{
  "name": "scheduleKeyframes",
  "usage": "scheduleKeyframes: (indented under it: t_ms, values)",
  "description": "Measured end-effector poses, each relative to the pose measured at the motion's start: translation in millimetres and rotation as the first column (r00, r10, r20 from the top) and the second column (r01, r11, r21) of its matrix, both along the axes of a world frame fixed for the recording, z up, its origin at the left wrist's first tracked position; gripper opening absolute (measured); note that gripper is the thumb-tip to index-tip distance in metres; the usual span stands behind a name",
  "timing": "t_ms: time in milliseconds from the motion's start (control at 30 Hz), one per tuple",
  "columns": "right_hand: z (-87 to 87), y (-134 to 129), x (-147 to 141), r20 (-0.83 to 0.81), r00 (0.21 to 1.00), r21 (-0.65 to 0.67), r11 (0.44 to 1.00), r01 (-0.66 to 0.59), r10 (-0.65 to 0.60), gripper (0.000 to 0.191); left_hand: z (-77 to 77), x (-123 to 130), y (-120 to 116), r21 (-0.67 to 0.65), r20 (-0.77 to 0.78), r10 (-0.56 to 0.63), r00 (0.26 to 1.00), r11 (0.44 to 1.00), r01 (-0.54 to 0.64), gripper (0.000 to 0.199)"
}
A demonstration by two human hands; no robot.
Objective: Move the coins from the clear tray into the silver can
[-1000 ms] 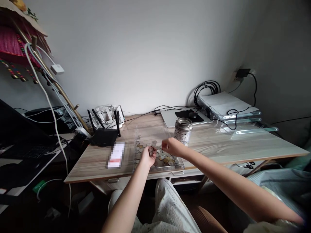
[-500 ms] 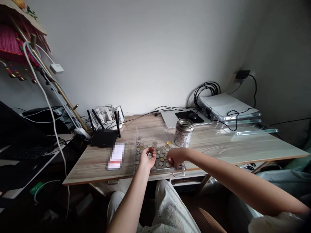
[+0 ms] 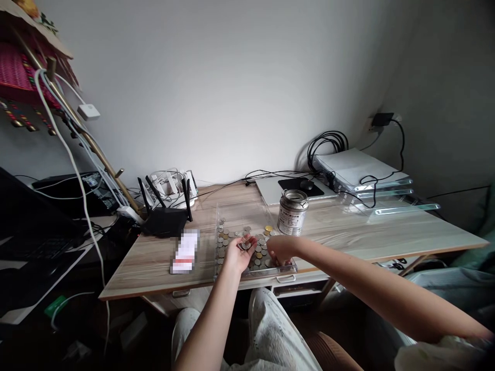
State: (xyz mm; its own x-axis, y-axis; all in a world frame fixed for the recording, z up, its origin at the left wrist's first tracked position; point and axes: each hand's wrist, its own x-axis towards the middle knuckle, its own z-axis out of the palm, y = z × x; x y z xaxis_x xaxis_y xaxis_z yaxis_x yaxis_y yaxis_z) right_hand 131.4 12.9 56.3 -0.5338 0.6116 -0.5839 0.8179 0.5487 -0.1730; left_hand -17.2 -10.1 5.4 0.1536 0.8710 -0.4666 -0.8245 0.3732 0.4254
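A clear plastic tray point(image 3: 228, 211) lies near the table's front edge, with many silver coins point(image 3: 225, 242) and a few gold-coloured ones spread over its floor. Above the tray, my left hand point(image 3: 240, 256) is cupped palm up around several coins, its fingers curled. My right hand point(image 3: 281, 248) reaches down over the tray's right side, back of the hand up. Its fingers are bent together at the coins there; what they pinch, if anything, is hidden. Just behind the right hand stands a silver metal can point(image 3: 293, 219) with a printed label and a slot in its lid.
A black router point(image 3: 165, 220) with upright antennas sits left of the tray, a blurred paper slip point(image 3: 185, 251) in front of it. Behind the can lie a silver laptop point(image 3: 266, 188) and a black mouse point(image 3: 307, 184). Stacked clear trays point(image 3: 371, 180) and coiled cable point(image 3: 328, 144) stand at right.
My left hand has moved slightly right, its fingers tilting toward the right hand. My right hand stays at the tray's right side. The view has shifted a little.
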Motion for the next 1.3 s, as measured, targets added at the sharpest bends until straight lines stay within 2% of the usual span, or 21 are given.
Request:
scheduleKeyframes:
  t_ms: [67,167,267,367,433,500,533,600,633,667,733,800,967,1133,1200,1267,1300]
  values:
    - [6.2,5.1,-1.8,-0.219,0.972,0.075,0.991,0.108,-0.090,0.008,0.5,0.5,-0.1,0.005,-0.004,-0.033,0.999,0.999,0.033,0.022]
    - [10.1,13.1,-8.1,-0.574,0.795,0.060,0.958,0.281,-0.197,0.012,1.9,2.5,-0.3,0.028,-0.020,-0.074,0.997,0.997,0.075,0.020]
    - [5.5,15.6,-17.6,-0.685,0.701,0.053,0.947,0.318,-0.197,0.018,3.6,4.3,-1.3,0.056,-0.032,-0.110,0.993,0.992,0.111,0.019]
    - [8.5,13.2,-18.0,-0.754,0.653,0.231,0.898,0.375,-0.079,0.020,3.8,4.6,-3.4,0.063,-0.072,-0.114,0.991,0.991,0.118,0.019]
    - [22.4,13.1,-6.3,-0.793,0.609,0.361,0.820,0.443,0.020,0.020,2.8,4.5,-5.0,0.080,-0.106,-0.114,0.988,0.989,0.122,0.017]
    - [44.0,17.3,14.7,-0.807,0.588,0.447,0.708,0.547,0.056,0.020,1.5,4.6,-6.3,0.111,-0.143,-0.108,0.984,0.986,0.124,0.018]
    - [55.5,21.2,27.3,-0.801,0.598,0.475,0.640,0.604,0.030,0.020,1.1,4.7,-6.8,0.125,-0.166,-0.102,0.981,0.985,0.123,0.019]
    - [75.0,31.6,52.4,-0.755,0.647,0.517,0.514,0.685,-0.102,0.017,0.9,4.9,-7.5,0.146,-0.212,-0.095,0.973,0.981,0.128,0.020]
    - [81.6,37.2,63.5,-0.711,0.679,0.542,0.473,0.694,-0.182,0.016,1.2,5.0,-7.6,0.153,-0.232,-0.093,0.968,0.980,0.131,0.020]
    - [85.8,42.3,72.8,-0.652,0.715,0.570,0.459,0.682,-0.252,0.015,1.6,4.9,-7.7,0.156,-0.249,-0.093,0.964,0.979,0.134,0.019]
    - [87.8,50.2,85.0,-0.536,0.774,0.606,0.484,0.631,-0.337,0.013,2.4,4.7,-7.5,0.157,-0.275,-0.095,0.957,0.977,0.142,0.019]
    - [85.0,54.1,89.5,-0.473,0.806,0.614,0.523,0.592,-0.357,0.014,2.8,4.7,-7.4,0.159,-0.302,-0.094,0.949,0.976,0.148,0.018]
    - [78.0,59.1,90.9,-0.445,0.840,0.642,0.544,0.540,-0.310,0.017,3.1,6.2,-8.0,0.169,-0.351,-0.084,0.933,0.974,0.152,0.012]
    - [78.5,65.9,102.4,-0.416,0.878,0.660,0.586,0.470,-0.236,0.016,2.2,5.9,-8.6,0.167,-0.351,-0.063,0.934,0.978,0.129,0.007]
    - [77.8,59.7,99.7,-0.469,0.865,0.681,0.551,0.483,-0.178,0.016,1.2,5.2,-8.7,0.176,-0.350,-0.057,0.935,0.976,0.125,0.006]
    - [71.5,45.7,86.1,-0.560,0.820,0.696,0.470,0.543,-0.118,0.020,0.2,5.1,-8.7,0.189,-0.345,-0.061,0.937,0.973,0.133,0.006]
    - [65.1,36.6,75.1,-0.591,0.802,0.685,0.470,0.557,-0.089,0.022,-0.1,5.3,-8.6,0.194,-0.342,-0.065,0.938,0.971,0.138,0.006]
